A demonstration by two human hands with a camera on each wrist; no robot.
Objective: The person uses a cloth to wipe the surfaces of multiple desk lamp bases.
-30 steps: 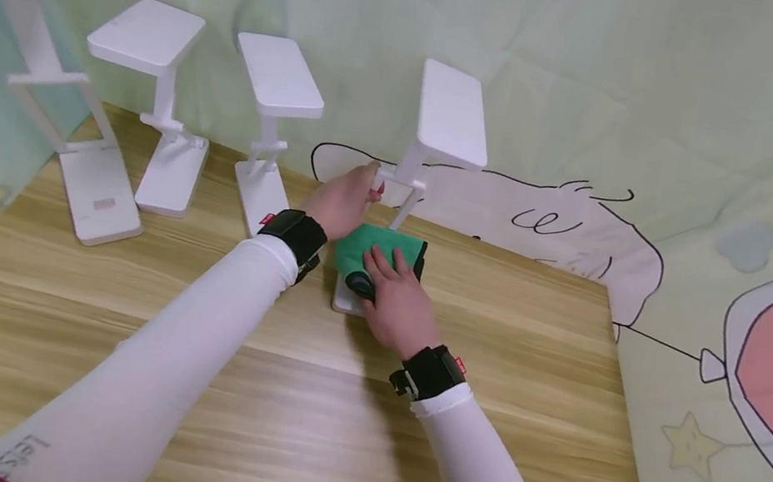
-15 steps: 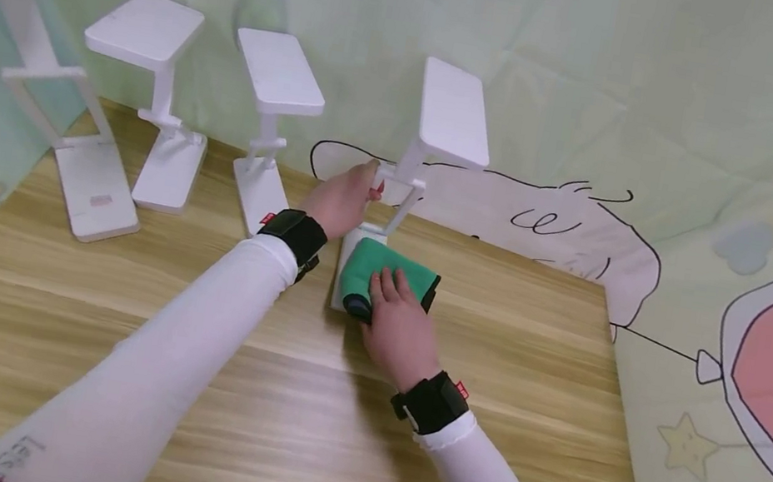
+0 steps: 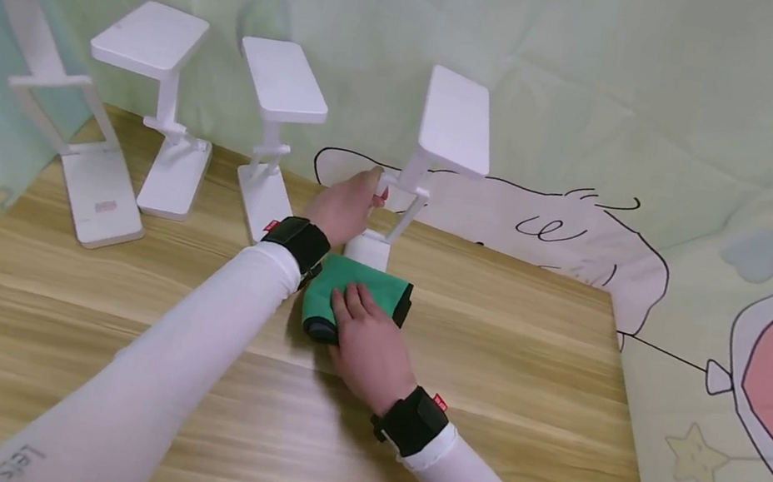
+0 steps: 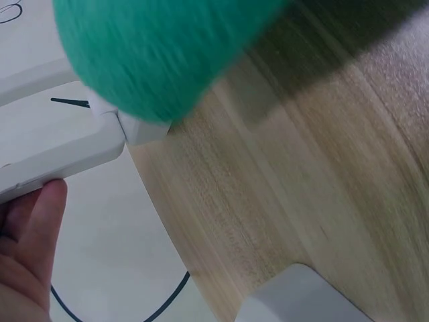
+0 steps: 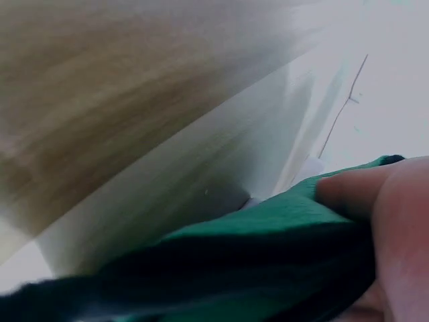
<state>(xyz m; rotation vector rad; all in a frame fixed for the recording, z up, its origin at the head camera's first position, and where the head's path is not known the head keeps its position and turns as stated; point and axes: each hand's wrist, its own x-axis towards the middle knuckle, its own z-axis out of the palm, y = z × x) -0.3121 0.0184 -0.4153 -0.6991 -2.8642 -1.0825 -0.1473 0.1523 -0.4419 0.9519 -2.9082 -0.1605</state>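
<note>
Head view: two bare hands work at a wood-grain table [image 3: 521,397] that stands against a printed wall covering [image 3: 569,93]; the left hand [image 3: 344,207] pinches the open frame of a white lamp [image 3: 458,122], just above its base; the right hand [image 3: 374,355] lies on a green cloth [image 3: 351,273] with dark edging, its fingers straight, close together and pressed on top; the cloth sits low on the lamp, hiding the near part of the base, while a white strip of that base shows behind it; three similar lamps line up to the left, a nearer one [image 3: 283,81], a middle one [image 3: 148,39] and a tall one [image 3: 102,192] at the far end; both wrists wear black straps [image 3: 412,422] over white sleeves [image 3: 214,323].

Left wrist view: the thumb presses the lower edge of the lamp's white bar, the other fingers partly out of sight behind it; the cloth fills the top, blurred, overlapping the hinge; a rounded white corner [image 4: 298,298] shows at the bottom.

Right wrist view: one finger rests along the cloth's green upper face, above a dark fold; the hand's underside is too blurred to read.
</note>
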